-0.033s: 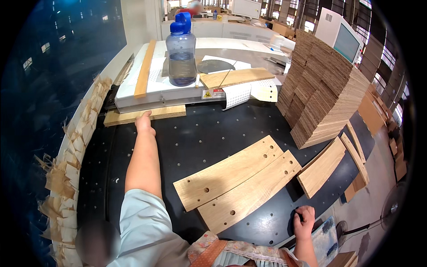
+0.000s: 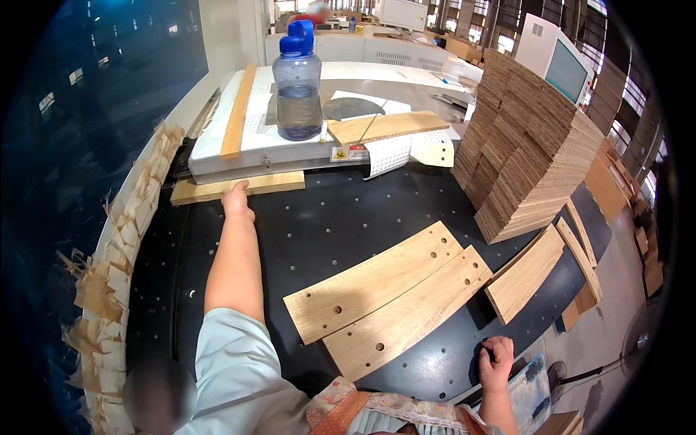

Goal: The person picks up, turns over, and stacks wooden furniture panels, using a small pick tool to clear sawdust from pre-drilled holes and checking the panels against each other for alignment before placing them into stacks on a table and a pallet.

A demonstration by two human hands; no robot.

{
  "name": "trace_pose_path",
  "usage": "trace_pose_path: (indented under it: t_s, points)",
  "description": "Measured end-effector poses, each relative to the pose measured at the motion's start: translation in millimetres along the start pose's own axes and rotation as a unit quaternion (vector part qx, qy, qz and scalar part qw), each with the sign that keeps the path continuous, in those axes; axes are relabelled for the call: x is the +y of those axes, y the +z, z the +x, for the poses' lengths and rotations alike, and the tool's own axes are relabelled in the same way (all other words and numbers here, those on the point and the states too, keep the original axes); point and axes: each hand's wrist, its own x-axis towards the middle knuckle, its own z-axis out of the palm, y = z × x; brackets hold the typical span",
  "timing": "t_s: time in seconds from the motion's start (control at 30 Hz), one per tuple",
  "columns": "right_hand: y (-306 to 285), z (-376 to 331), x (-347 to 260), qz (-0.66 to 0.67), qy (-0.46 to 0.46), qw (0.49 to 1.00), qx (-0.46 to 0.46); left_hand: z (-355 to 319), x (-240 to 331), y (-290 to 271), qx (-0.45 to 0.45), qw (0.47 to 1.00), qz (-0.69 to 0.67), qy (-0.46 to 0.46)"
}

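Observation:
My left hand (image 2: 236, 197) reaches far across the black perforated table (image 2: 319, 225), and its fingers touch the near edge of a flat wooden plank (image 2: 272, 183). The plank lies against the white machine bed (image 2: 261, 148). Whether the fingers grip the plank is hidden. My right hand (image 2: 497, 362) is curled into a fist at the table's near edge, with something small and dark at its fingers. Two curved wooden boards with drilled holes (image 2: 377, 279) (image 2: 413, 312) lie side by side between my arms.
A blue-capped water bottle (image 2: 297, 87) and a wooden strip (image 2: 384, 127) sit on the machine bed. A tall stack of cardboard-coloured sheets (image 2: 529, 152) stands at the right, with more boards (image 2: 525, 274) below it. Frayed wood veneer (image 2: 116, 268) lines the left edge.

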Motion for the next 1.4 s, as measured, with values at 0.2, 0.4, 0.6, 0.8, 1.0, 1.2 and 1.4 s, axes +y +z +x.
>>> trace_pose_path:
  t_s: [0.2,0.4,0.6,0.8,1.0,1.2,1.4]
  points:
    - [0.3,-2.2,2.3,-0.006,0.002,1.0,-0.005,-11.4,4.0,0.8,-0.039,0.999,-0.014,-0.012]
    - [1.1,-4.8,4.6,-0.004,0.015,1.0,-0.012,-8.0,1.1,3.9,-0.021,0.999,0.033,-0.024]
    - [3.2,-4.9,2.7,-0.022,-0.013,1.0,0.011,-16.6,6.0,0.8,-0.044,0.999,0.018,-0.012]
    - [-0.3,-0.7,-1.4,-0.048,-0.032,0.998,0.021,-45.6,11.6,-11.4,-0.123,0.992,-0.019,0.014]
    - [-1.2,-0.8,-0.5,-0.057,-0.017,0.998,0.027,-149.7,24.2,11.9,-0.395,0.875,0.271,-0.065]
    - [-0.5,-2.0,2.6,-0.012,-0.047,0.998,0.037,-288.8,16.8,31.2,-0.564,0.473,0.597,0.32]
    - [-4.0,-3.7,7.6,0.03,-0.086,0.996,0.022,-352.8,11.2,11.3,-0.416,0.423,0.723,0.355]
